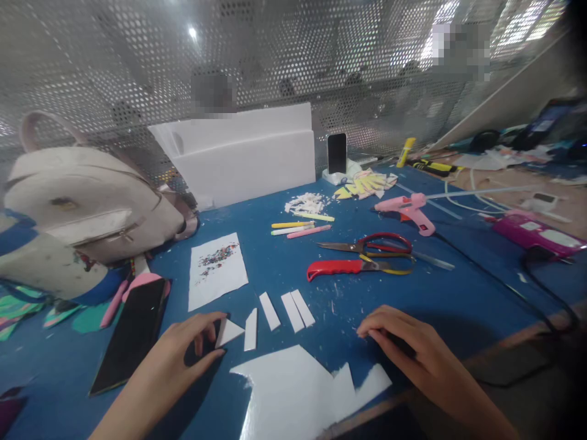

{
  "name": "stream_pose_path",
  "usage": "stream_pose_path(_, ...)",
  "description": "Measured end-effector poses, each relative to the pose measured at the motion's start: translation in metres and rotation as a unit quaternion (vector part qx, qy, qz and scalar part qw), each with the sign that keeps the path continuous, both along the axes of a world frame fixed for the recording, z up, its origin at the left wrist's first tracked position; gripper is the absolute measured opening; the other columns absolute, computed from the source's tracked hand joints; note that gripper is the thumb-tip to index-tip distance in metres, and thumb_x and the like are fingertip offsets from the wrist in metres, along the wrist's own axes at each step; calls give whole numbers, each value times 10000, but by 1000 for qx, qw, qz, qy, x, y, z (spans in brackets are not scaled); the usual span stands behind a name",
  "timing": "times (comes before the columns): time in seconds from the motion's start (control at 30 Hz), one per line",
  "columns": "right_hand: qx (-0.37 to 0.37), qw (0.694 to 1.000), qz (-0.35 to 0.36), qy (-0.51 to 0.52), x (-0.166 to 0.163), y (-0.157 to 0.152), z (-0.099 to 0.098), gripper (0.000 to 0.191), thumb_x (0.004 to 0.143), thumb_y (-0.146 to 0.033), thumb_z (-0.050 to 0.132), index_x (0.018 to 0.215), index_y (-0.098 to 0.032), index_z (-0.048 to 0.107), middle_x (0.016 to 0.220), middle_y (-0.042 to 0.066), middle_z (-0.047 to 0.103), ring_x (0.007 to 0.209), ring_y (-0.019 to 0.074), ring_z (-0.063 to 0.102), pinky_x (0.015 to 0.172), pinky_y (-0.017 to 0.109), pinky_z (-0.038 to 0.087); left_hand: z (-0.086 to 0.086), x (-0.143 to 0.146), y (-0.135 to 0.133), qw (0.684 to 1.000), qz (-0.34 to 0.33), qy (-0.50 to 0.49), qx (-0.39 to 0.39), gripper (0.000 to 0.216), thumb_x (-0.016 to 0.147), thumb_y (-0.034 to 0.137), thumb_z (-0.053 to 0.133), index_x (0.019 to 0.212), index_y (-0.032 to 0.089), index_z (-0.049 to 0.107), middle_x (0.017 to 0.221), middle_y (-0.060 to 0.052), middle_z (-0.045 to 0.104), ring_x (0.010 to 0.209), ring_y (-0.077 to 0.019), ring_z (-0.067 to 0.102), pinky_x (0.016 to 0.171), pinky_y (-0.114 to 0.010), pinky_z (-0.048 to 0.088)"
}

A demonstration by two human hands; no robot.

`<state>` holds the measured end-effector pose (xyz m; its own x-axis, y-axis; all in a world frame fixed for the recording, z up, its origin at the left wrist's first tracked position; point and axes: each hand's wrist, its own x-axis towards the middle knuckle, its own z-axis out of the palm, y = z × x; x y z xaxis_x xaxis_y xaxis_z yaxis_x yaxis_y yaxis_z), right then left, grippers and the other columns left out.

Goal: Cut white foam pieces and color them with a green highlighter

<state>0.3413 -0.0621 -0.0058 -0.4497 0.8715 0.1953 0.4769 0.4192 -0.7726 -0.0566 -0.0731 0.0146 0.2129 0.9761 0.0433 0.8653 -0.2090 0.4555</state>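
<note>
My left hand (186, 345) has thumb and forefinger at two edges of a small white triangular foam-board piece (228, 333) lying on the blue table. Beside it is a white strip with a slanted end (251, 330). Farther right lie a short white strip (269, 311) and two strips side by side (298, 310). My right hand (398, 342) rests on the table with its fingers curled together, and nothing shows in them. A large, jagged-edged white board (293, 391) lies between my hands at the near edge.
Red-handled scissors (387, 243), a red-handled cutter (334, 267), pens (293, 226) and a pink glue gun (415, 211) lie beyond. A phone (132, 330) and backpack (101, 201) are left. Paper with colourful bits (217, 287) lies ahead.
</note>
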Motion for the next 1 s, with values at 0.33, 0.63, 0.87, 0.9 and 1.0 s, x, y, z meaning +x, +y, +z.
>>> stream_pose_path(0.33,-3,1000,10,7,0,0,-3,175,998,-224,415,1016,-274,582,944,16,628,880,153,604,771,299,481,9,0,5,999,-36,0,-2,294,824,341,585,1115,326,623,931,11,667,696,-136,615,699,-279,526)
stream_pose_path(0.63,-4,1000,7,8,1,1,-3,166,999,-233,421,1017,-273,581,958,13,630,904,152,599,787,303,475,4,-4,0,999,-23,-4,29,465,820,309,556,1281,360,523,1033,4,693,765,-155,638,782,-320,539)
stream_pose_path(0.87,6,1000,11,14,-1,0,-2,170,997,-226,423,1021,-276,585,958,11,641,901,150,615,788,295,481,0,-2,0,1000,-18,-11,20,592,782,330,644,1335,393,443,1126,8,675,901,-181,638,884,-376,521)
stream_pose_path(0.9,10,1000,8,21,0,0,-2,171,996,-225,425,1020,-275,586,957,12,642,899,150,618,784,289,483,-1,-1,1,1000,-13,-12,22,600,775,343,659,1333,384,443,1137,-2,667,915,-190,634,885,-387,520)
stream_pose_path(1.0,34,999,-12,28,9,-1,0,167,985,-232,443,1037,-279,595,963,9,651,900,149,630,779,271,489,-5,4,1,1000,-1,-11,26,545,747,386,699,1254,327,509,1158,-39,635,915,-208,624,851,-393,527)
